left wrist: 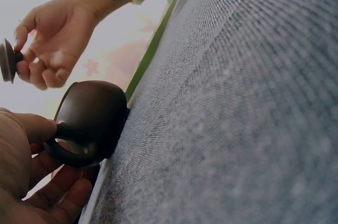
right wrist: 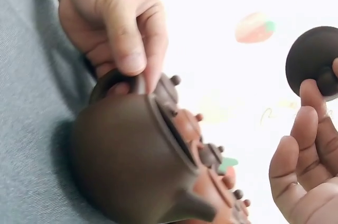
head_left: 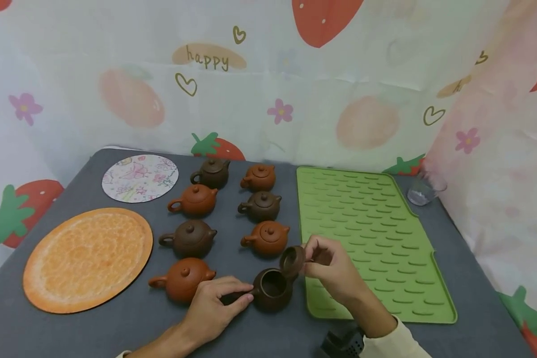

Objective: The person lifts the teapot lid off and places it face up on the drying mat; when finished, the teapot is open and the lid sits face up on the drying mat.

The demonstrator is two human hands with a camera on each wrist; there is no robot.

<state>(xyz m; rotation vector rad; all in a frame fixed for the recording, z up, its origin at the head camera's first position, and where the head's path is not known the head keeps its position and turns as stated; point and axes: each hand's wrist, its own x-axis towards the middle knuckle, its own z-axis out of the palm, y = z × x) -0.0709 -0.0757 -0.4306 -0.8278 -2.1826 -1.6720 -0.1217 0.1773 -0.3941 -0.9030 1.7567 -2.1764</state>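
In the head view, a dark brown teapot (head_left: 272, 303) stands uncovered near the front of the table, its round mouth facing up. My left hand (head_left: 215, 308) pinches its loop handle between thumb and fingers, as the left wrist view also shows on the teapot (left wrist: 92, 110). Above the spout side, my right hand (head_left: 333, 271) holds the dark lid (head_left: 293, 261) tilted, gripping it by its small knob. The right wrist view shows the lid (right wrist: 309, 63) apart from the teapot's rim, with fingertips at the knob. The inside of the teapot looks dark.
Several lidded brown and orange teapots (head_left: 197, 200) stand in two columns beyond. A ribbed green mat (head_left: 362, 238) lies right, a clear glass (head_left: 422, 191) behind it. Left are an orange round mat (head_left: 89, 258) and a patterned white one (head_left: 139, 178).
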